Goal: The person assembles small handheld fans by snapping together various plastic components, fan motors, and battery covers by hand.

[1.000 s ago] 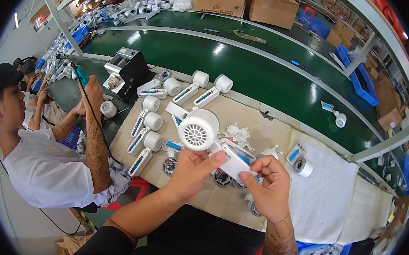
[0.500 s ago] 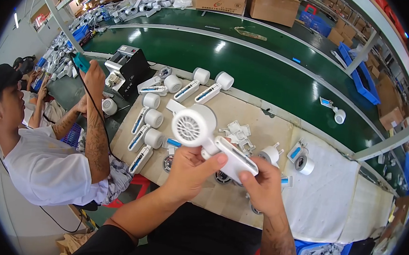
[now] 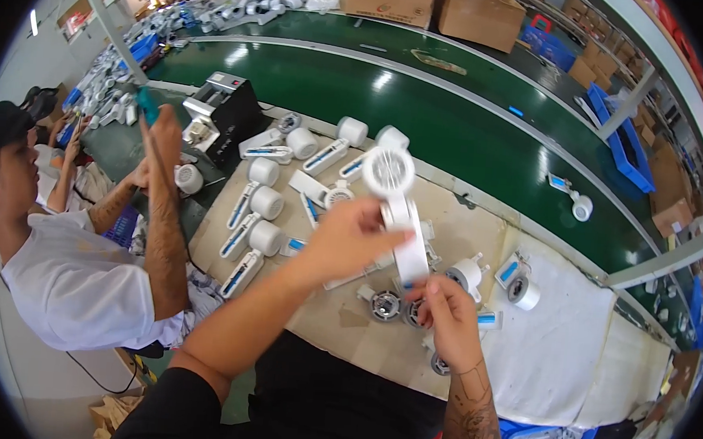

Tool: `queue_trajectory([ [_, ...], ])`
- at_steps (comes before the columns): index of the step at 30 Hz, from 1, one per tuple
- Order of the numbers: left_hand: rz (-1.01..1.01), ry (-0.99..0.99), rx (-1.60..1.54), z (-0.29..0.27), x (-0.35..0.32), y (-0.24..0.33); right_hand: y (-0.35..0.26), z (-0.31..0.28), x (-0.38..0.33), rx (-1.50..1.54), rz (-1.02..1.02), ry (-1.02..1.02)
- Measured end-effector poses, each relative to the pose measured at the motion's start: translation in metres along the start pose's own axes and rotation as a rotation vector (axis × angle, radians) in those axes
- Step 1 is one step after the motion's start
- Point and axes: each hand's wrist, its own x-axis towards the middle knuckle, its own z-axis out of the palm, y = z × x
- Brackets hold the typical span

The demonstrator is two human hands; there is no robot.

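A white handheld fan (image 3: 389,173) with a round slotted grille tilts over the worktable, its head up and away from me. My left hand (image 3: 354,240) is closed around it near the joint of head and handle. At the handle's lower end, the fingers of my right hand (image 3: 452,320) are pinched together; motion blurs their tips. Below the hands lie round grey motor parts (image 3: 385,305). Just right of them is a white fan housing (image 3: 466,272). Several open-handled fan halves with blue strips, such as one fan half (image 3: 243,273), stand in rows to the left.
A co-worker in a white shirt (image 3: 87,274) sits at left, holding up a teal power tool (image 3: 147,106). Near that person stands a black machine (image 3: 240,118). A green conveyor (image 3: 329,75) runs behind the table, carrying a fan part (image 3: 581,207). A blue bin (image 3: 589,436) is at lower right.
The fan has swung more upright and moved right and away from me. My left hand has shifted up the same way; the right hand has moved slightly down to the handle's end.
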Motion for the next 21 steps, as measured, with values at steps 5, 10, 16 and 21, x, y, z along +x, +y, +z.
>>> queue_trajectory([
  [5,0.052,-0.055,0.897,-0.021,0.095,0.028,-0.018,-0.041,0.003,-0.112,-0.089,0.123],
  [10,0.213,-0.158,1.197,-0.012,0.145,-0.027,-0.024,-0.084,0.011,-0.323,-0.107,0.247],
  [16,0.145,-0.083,1.24,-0.026,0.147,-0.064,-0.014,-0.153,0.059,-0.422,-0.068,0.285],
  [21,0.422,0.183,1.074,-0.045,0.082,-0.027,0.018,-0.282,0.147,-0.842,-0.216,0.634],
])
